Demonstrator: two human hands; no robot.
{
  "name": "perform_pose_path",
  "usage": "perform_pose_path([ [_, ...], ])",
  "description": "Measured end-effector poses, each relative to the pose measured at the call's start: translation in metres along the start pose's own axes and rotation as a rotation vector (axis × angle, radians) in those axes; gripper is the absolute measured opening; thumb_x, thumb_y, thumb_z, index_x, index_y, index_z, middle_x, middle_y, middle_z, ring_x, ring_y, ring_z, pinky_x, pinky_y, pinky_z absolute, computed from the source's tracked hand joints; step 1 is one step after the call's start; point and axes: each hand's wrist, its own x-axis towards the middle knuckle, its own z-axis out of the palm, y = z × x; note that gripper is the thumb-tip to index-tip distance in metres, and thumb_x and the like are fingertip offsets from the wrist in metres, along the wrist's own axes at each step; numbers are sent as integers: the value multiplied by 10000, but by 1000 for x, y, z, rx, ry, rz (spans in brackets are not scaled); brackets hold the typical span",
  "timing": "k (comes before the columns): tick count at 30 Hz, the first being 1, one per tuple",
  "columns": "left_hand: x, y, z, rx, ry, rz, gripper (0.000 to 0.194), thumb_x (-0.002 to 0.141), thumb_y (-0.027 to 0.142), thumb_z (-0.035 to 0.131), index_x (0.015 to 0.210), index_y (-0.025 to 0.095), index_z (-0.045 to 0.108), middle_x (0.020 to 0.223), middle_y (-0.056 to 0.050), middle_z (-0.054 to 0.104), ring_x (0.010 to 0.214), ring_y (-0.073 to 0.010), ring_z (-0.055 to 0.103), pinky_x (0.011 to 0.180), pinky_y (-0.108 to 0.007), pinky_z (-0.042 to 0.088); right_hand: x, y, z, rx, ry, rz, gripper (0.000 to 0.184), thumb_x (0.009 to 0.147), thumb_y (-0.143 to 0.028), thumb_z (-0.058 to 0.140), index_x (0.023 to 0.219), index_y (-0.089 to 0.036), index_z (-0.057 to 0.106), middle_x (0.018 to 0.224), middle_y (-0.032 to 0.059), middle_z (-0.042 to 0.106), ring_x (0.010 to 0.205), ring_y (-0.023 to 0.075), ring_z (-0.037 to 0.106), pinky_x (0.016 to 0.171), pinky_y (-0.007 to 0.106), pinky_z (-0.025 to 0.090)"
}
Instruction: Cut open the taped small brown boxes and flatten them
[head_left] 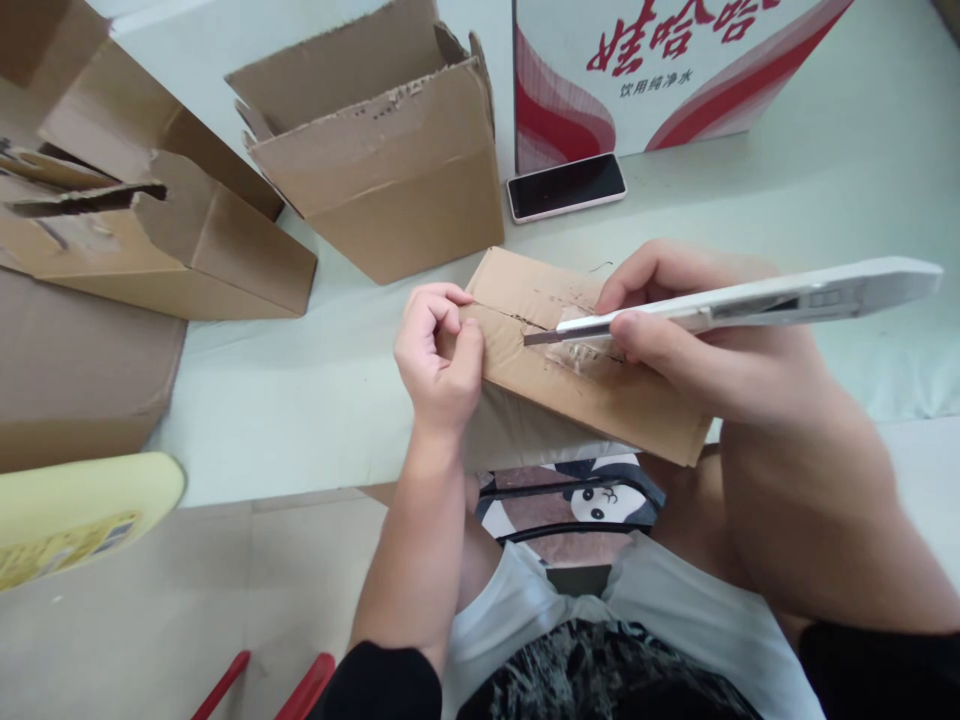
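The box [630, 410] is at the near edge of the tabletop [300, 400], set at a slant, its near right corner reaching out past that edge. A ragged slit runs along its top face from the left end, and clear tape [581, 358] lies wrinkled near the middle. The left hand [436, 352] has the box by its left end, thumb and curled fingers closed on the edge. The right hand [727, 365] grips a white knife [817, 290], thumb and fingers clamped on its handle. The knife's dark blade [541, 338] points left over the top face, just beside the slit; whether it touches the cardboard is hard to tell.

Beyond the box, a phone [566, 188] lies screen up against the foot of a white-and-red box [656, 95]. Left of the phone stands an open carton [405, 190], flaps raised. Farther left is another carton [247, 250], also open, with a brown box [82, 360] just in front of it. A yellow panel [82, 510] with a label shows nearer the person, and two red bars [225, 685] stand above the floor [247, 570]. Between the knees is a panda print [600, 500].
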Motion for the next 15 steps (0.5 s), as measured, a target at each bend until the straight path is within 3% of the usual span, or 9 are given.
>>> perform_pose_path([
  [15, 0, 0, 1, 31, -3, -22, 238, 834, 175, 586, 741, 229, 373, 863, -28, 605, 912, -212, 643, 866, -394, 507, 0, -2, 1, -12, 6, 5, 191, 853, -345, 736, 767, -210, 632, 660, -21, 620, 596, 108, 487, 557, 293, 347],
])
